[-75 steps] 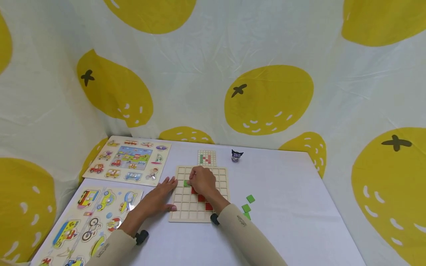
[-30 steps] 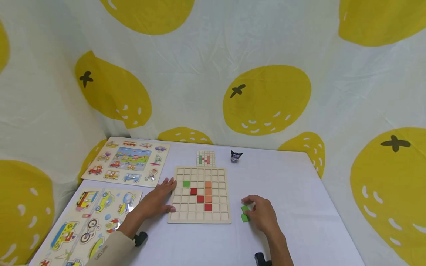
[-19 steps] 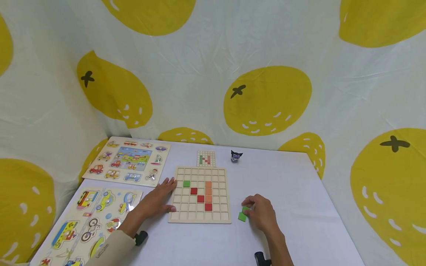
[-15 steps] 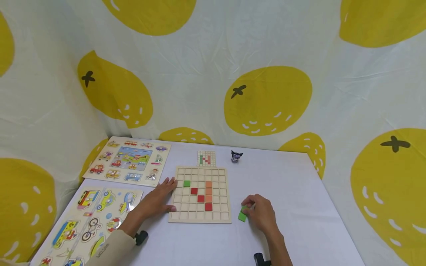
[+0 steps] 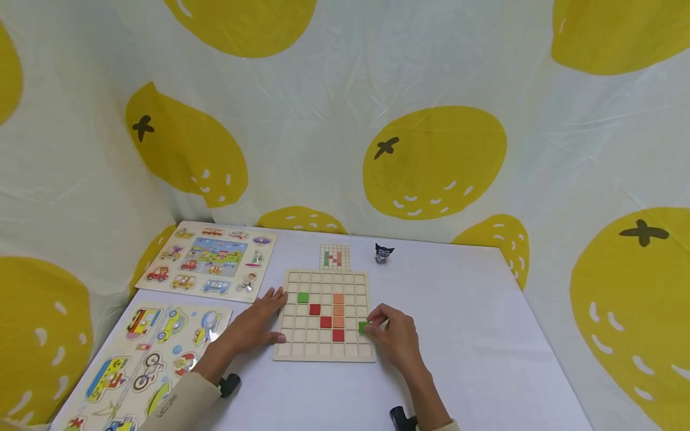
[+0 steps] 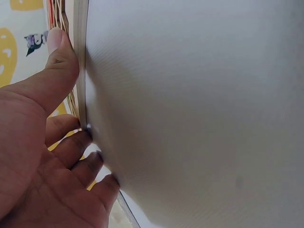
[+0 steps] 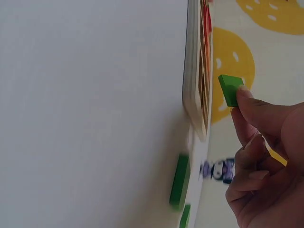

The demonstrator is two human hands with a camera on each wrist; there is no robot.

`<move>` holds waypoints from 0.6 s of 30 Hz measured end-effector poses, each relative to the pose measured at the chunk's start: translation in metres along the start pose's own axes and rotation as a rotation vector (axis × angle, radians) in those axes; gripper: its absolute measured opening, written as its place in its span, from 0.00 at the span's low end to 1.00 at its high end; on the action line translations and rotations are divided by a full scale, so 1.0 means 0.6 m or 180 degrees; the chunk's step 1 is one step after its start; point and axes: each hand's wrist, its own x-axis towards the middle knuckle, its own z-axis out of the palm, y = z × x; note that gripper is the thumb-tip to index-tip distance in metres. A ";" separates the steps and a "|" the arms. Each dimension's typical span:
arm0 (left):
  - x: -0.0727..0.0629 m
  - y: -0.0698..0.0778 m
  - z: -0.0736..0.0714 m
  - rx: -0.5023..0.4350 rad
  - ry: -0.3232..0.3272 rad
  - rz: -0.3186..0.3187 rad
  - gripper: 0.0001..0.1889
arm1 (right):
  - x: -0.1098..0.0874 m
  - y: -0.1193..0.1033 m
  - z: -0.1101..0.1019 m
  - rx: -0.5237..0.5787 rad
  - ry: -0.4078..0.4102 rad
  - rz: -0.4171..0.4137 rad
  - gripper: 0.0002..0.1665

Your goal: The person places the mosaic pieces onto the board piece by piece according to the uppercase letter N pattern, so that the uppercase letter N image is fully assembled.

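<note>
A square wooden grid board (image 5: 323,357) lies flat, with a diagonal of red tiles (image 5: 326,322), a column of orange tiles (image 5: 338,309) and one green tile (image 5: 303,297) in its cells. My left hand (image 5: 253,323) rests spread at the board's left side, thumb on the rim in the left wrist view. Over the right edge of the board, my right hand (image 5: 398,336) pinches another green tile (image 7: 230,90) between thumb and fingertip. Two more green tiles (image 7: 180,182) lie on the table in the right wrist view; the right hand hides them from the head view.
A small pattern card (image 5: 335,256) lies just behind the board. Right of it stands a small dark figurine (image 5: 383,253). Two picture puzzles, one with a town scene (image 5: 215,256) and one with vehicles (image 5: 151,359), fill the left side. A fruit-print curtain (image 5: 334,90) hangs behind.
My right hand left the green tile on the board, went to the loose green tiles at the right, then came back left with one pinched. My left hand has stayed on the board's edge.
</note>
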 end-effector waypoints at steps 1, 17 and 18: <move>0.000 0.000 0.000 0.0003 -0.0006 -0.0004 0.55 | 0.001 -0.006 0.005 0.0023 -0.0015 -0.0034 0.13; -0.001 0.002 0.001 -0.0027 0.0008 -0.0001 0.55 | 0.039 -0.078 0.090 0.0354 -0.0331 -0.0216 0.11; 0.000 0.002 0.000 -0.0028 0.0011 0.0000 0.55 | 0.044 -0.081 0.095 0.0347 -0.0342 -0.0227 0.11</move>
